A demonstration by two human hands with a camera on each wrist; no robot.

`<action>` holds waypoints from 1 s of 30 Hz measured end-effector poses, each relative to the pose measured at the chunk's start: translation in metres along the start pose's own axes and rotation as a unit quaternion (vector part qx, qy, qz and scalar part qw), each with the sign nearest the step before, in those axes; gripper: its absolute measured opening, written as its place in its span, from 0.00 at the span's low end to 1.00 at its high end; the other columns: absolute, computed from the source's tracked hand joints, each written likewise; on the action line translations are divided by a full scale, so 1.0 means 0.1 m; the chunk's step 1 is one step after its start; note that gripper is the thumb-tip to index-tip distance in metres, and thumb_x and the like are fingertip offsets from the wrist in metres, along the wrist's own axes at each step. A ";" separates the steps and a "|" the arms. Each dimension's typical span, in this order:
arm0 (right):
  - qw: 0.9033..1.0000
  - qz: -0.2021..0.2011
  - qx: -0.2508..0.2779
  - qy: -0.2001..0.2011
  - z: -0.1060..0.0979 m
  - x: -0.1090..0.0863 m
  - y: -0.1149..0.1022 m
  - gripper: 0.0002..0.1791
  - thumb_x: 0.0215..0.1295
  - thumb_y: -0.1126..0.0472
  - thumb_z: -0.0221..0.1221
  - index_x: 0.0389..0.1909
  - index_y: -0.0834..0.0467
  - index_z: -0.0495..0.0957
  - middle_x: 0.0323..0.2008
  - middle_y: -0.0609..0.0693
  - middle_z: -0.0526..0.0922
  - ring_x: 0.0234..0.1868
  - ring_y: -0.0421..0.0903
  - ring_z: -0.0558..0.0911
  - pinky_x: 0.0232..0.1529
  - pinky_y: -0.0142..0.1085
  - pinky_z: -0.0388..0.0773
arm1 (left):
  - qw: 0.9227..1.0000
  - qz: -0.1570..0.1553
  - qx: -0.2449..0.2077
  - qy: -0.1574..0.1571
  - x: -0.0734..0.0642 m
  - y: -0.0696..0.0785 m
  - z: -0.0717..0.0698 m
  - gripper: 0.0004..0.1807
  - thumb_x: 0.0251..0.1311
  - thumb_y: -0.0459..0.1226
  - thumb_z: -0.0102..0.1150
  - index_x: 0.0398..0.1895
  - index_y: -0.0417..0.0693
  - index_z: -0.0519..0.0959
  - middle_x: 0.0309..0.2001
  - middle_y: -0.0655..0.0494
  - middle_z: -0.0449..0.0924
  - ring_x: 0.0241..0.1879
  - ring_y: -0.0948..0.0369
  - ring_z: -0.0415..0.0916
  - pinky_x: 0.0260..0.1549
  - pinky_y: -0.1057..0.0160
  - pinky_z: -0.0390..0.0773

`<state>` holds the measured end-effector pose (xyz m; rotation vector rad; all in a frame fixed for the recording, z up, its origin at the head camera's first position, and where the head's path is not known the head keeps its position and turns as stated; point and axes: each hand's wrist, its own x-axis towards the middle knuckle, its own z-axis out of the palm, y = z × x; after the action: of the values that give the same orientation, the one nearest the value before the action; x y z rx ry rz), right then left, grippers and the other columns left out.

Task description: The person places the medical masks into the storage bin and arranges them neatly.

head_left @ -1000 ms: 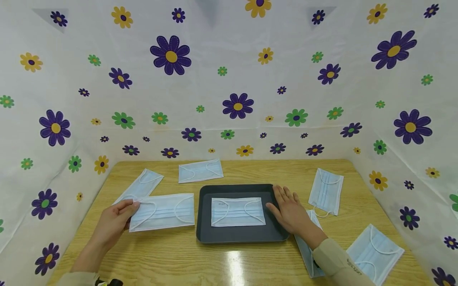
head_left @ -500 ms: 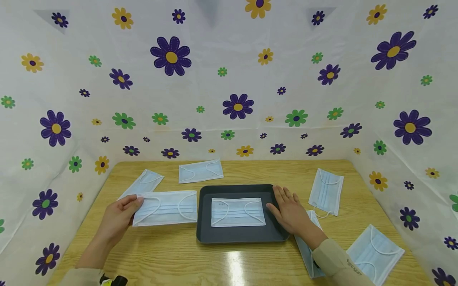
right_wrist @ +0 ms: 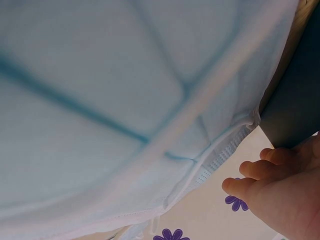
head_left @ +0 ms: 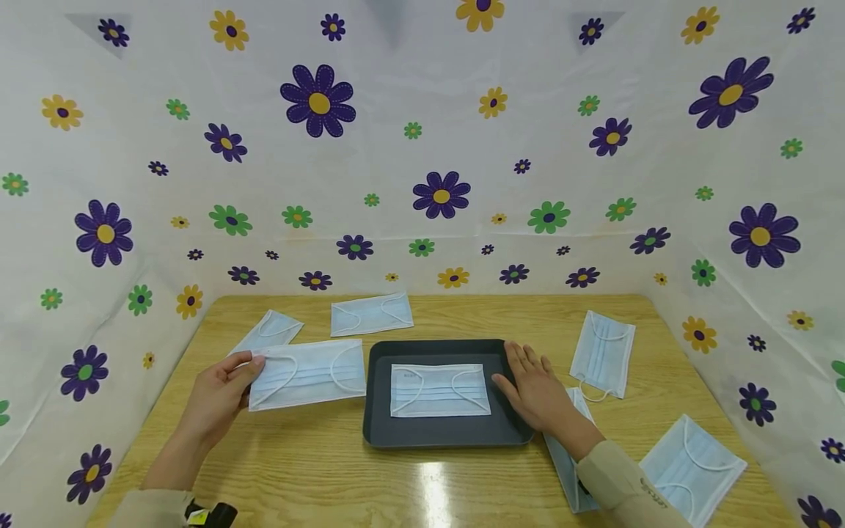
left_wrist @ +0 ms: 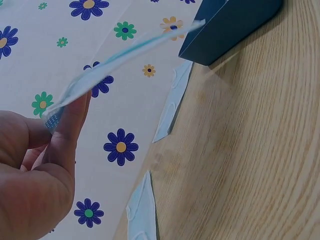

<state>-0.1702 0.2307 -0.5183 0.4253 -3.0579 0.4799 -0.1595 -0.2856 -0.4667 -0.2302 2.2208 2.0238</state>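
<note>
My left hand pinches a light blue face mask at its left end, between thumb and fingers. That mask hangs above the table, its right end by the left wall of a dark grey tray; the left wrist view has the held mask nearly edge-on. Inside the tray another face mask lies flat, ear loops up. My right hand rests on the tray's right rim with its fingers extended. Much of the right wrist view is filled by a close, blurred mask, beyond which are the right fingers.
Loose masks lie about the wooden table: one at the back, one at the left partly behind the held mask, several on the right, including a mask partly under my right forearm. Flowered cloth walls the table in.
My left hand has shifted slightly right and upward in the head view, carrying the pinched mask along. The right hand and the tray have stayed in place.
</note>
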 end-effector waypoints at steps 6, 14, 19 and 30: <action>1.000 0.003 0.001 -0.003 0.01 0.00 0.00 0.41 0.84 0.44 0.49 0.82 0.70 0.52 0.80 0.69 0.59 0.81 0.69 0.58 0.78 0.69 0.53 | 0.999 0.003 -0.031 0.005 -0.02 0.01 0.00 0.32 0.79 0.44 0.57 0.73 0.32 0.62 0.35 0.70 0.88 0.33 0.72 0.83 0.32 0.72 0.84; 1.000 0.001 0.002 -0.003 0.02 0.00 0.01 0.41 0.84 0.44 0.48 0.82 0.69 0.52 0.80 0.68 0.58 0.81 0.69 0.58 0.77 0.69 0.53 | 0.997 0.031 -0.071 -0.004 -0.02 0.04 0.02 0.11 0.77 0.44 0.59 0.56 0.54 0.77 0.38 0.66 0.89 0.35 0.70 0.85 0.35 0.71 0.86; 1.000 0.002 0.004 -0.003 0.02 -0.01 0.02 0.41 0.84 0.44 0.48 0.82 0.69 0.51 0.81 0.68 0.58 0.82 0.69 0.57 0.77 0.69 0.53 | 0.995 0.041 -0.086 -0.018 -0.01 0.11 0.08 0.19 0.78 0.44 0.57 0.63 0.44 0.72 0.40 0.65 0.88 0.38 0.69 0.85 0.38 0.71 0.86; 1.000 0.000 -0.001 0.002 0.03 0.01 0.02 0.41 0.84 0.44 0.48 0.82 0.69 0.52 0.80 0.69 0.60 0.81 0.69 0.59 0.77 0.69 0.54 | 0.990 0.056 -0.122 -0.041 0.02 0.21 0.33 0.07 0.78 0.41 0.57 0.51 0.50 0.80 0.39 0.62 0.89 0.36 0.68 0.85 0.36 0.71 0.86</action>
<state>-0.1716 0.2313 -0.5215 0.4250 -3.0533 0.4782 -0.1656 -0.2508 -0.4498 -0.0436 1.9762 2.3201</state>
